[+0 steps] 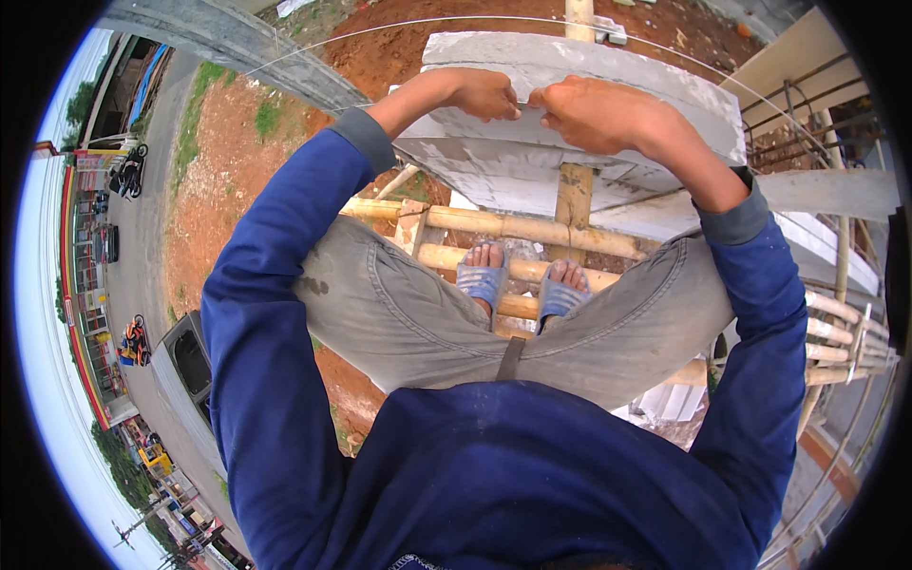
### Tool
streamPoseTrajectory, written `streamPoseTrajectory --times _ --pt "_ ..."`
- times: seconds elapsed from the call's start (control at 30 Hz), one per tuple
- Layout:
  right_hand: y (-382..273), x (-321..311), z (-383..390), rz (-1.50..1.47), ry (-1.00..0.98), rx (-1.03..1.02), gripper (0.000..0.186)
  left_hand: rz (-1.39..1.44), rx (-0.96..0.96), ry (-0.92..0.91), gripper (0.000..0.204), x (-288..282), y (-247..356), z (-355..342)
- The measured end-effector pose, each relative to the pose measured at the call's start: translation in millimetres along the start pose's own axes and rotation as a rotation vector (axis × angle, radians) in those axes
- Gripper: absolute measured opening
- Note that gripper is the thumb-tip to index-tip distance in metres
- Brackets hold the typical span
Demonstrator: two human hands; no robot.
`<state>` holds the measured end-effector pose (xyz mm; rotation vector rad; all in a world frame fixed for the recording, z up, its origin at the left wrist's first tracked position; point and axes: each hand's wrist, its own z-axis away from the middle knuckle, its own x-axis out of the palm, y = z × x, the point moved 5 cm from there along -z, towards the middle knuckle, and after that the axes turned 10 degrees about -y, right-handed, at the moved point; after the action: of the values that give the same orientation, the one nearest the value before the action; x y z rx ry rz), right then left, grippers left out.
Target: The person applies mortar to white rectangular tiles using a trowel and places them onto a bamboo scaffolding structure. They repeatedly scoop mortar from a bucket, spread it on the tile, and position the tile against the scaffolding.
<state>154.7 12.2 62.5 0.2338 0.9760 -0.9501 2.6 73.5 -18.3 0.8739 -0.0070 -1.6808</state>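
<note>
Left hand (483, 93), right hand (594, 112): fingers curled over blocks (475, 157); whether clamped, cannot tell. Below: bamboo poles (532, 228), sandals (483, 283).

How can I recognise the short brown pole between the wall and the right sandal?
Find the grey block wall, then the right hand over it. Below that hand, a short brown pole leads from the wall toward the right sandal. Unlike the long yellow poles beside it, which run side to side, it runs near to far.
</note>
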Motion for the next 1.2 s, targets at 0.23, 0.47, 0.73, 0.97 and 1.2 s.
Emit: streamPoseTrajectory --times 0.23,0.47,0.73,0.97,1.2 --pt "0 -18 25 0.145 0.336 0.018 0.04 -0.081 0.113 0.278 0.045 -31 15 29" --pt "23 -28 42 0.165 0.554 -0.022 0.029 -0.33 0.115 0.649 0.046 -56 41 73" --pt "23 0 41 0.024 0.148 0.126 0.025 -0.12 0.16 0.081 0.051 -43 76 78" --pt "73 30 -61 -0.022 0.551 -0.372 0.037 -0.072 0.208 0.107 0.041 -35 123 86" --pt "55 -2 -101 0.127 0.214 0.047 0.017 -0.154 0.18 0.006 0.043 -14 99 62"
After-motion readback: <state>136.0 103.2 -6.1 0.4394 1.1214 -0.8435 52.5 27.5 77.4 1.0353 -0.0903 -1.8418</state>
